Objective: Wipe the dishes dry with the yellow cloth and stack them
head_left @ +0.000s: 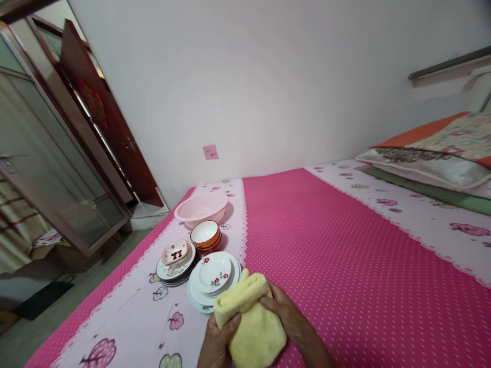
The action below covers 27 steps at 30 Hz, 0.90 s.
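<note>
Near the bed's (pixel 345 245) front edge, a yellow cloth (pixel 251 322) is bunched between both hands, left hand (pixel 217 340) fingers curled gripping its fold, right hand (pixel 282 306) fingers pressed over it. White plates (pixel 215 278) sit just beyond, stacked along the bed's left edge, apparently to stay in reach.

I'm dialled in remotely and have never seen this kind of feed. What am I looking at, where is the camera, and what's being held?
There is no machine here: a person works with two bare hands. The single picture comes from a camera on their head, looking forward and down. The left hand and right hand both grip a yellow cloth over a bed with a pink dotted cover. Just beyond the cloth lies a stack of white flowered plates. Left of it is a second plate stack with a small pink dish on top, then orange bowls and a pink basin. Pillows lie far right.
</note>
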Each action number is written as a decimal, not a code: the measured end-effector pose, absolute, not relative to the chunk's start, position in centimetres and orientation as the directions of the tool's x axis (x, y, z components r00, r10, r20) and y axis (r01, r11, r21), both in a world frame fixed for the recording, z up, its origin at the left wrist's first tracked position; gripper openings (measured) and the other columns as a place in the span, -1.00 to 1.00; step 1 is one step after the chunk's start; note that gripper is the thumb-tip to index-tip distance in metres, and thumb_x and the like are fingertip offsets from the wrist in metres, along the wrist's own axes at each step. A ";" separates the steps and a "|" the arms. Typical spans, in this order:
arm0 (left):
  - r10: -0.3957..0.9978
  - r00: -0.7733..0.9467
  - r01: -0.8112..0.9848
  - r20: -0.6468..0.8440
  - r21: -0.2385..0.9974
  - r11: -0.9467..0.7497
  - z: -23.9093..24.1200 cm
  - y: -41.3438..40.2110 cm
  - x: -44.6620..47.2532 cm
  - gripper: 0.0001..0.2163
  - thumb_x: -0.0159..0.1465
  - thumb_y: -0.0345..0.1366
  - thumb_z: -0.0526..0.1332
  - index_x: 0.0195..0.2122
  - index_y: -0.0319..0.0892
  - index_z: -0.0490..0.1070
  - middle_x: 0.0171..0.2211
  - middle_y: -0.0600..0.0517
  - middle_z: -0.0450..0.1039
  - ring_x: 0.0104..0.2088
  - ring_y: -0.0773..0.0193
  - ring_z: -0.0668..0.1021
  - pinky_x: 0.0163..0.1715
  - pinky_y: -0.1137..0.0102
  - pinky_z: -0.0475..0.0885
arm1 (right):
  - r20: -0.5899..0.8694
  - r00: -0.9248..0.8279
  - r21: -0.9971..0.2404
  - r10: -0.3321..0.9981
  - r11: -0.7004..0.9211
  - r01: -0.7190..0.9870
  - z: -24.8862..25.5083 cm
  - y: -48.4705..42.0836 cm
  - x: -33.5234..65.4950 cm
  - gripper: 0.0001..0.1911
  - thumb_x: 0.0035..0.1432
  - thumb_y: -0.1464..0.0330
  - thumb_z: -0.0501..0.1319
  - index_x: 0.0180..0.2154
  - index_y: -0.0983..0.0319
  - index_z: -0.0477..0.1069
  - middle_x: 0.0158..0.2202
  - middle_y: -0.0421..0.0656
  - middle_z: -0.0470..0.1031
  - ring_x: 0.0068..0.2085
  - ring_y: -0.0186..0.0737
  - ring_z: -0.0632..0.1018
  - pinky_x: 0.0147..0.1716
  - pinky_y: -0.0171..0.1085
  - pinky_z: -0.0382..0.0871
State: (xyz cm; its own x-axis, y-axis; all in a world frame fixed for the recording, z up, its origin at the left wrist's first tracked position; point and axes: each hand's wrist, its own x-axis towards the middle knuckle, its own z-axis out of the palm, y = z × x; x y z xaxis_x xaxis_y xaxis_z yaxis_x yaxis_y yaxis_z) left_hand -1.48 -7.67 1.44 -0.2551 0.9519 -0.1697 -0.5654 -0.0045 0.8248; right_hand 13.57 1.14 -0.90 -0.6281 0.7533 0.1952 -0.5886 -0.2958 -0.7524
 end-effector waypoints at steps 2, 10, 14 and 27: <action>0.950 -0.257 -0.558 -0.179 0.830 0.005 1.7 -7.8 -1.4 -0.33 -0.03 -0.19 0.56 0.13 -0.24 0.50 -0.08 -0.25 0.65 0.00 -0.21 0.63 0.01 0.06 0.53 | 0.170 -0.650 -0.771 0.740 -0.311 -0.556 -0.9 1.0 13.5 -0.53 0.09 0.22 0.45 0.01 0.24 0.51 -0.08 -0.03 0.66 -0.10 -0.01 0.67 -0.08 -0.12 0.50; 0.932 -0.323 -0.386 -0.163 0.922 0.027 -0.9 -7.7 0.7 -0.36 -0.16 -0.06 0.59 -0.09 -0.31 0.56 -0.17 -0.31 0.67 -0.14 -0.21 0.68 -0.11 0.07 0.57 | -0.001 -0.454 -0.709 0.891 -0.320 -0.628 -1.7 1.8 12.9 -0.47 0.07 0.16 0.47 0.01 0.26 0.47 -0.13 0.00 0.69 -0.16 0.02 0.70 -0.10 -0.06 0.54; 0.821 -0.567 -0.138 -0.066 0.990 -0.016 -1.3 -7.5 0.7 -0.40 -0.11 0.06 0.54 -0.16 -0.28 0.56 -0.21 -0.27 0.67 -0.21 -0.16 0.68 -0.23 0.15 0.58 | -0.062 -0.515 -0.762 0.855 -0.374 -0.529 -1.7 1.4 12.5 -0.41 -0.07 0.12 0.54 -0.07 0.31 0.53 -0.18 0.05 0.70 -0.17 0.11 0.70 -0.12 -0.01 0.57; 0.840 -0.542 0.202 0.034 0.975 0.091 0.1 -9.1 -7.4 -0.41 0.03 0.31 0.31 -0.30 -0.18 0.51 -0.52 0.00 0.51 -0.54 0.19 0.52 -0.59 0.39 0.30 | -0.401 0.115 -0.744 0.909 -0.250 -0.619 -4.1 4.4 15.2 -0.09 -0.18 0.05 0.47 0.18 0.31 0.39 -0.08 0.01 0.69 -0.15 0.11 0.71 -0.29 -0.11 0.64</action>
State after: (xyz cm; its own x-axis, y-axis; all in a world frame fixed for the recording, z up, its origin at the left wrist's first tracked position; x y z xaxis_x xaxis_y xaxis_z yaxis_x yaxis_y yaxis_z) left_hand -7.42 -9.07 0.12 -0.5421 0.8396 0.0342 0.2019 0.0907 0.9752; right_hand 15.20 4.38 -4.11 0.1147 0.9090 -0.4006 -0.6194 -0.2498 -0.7443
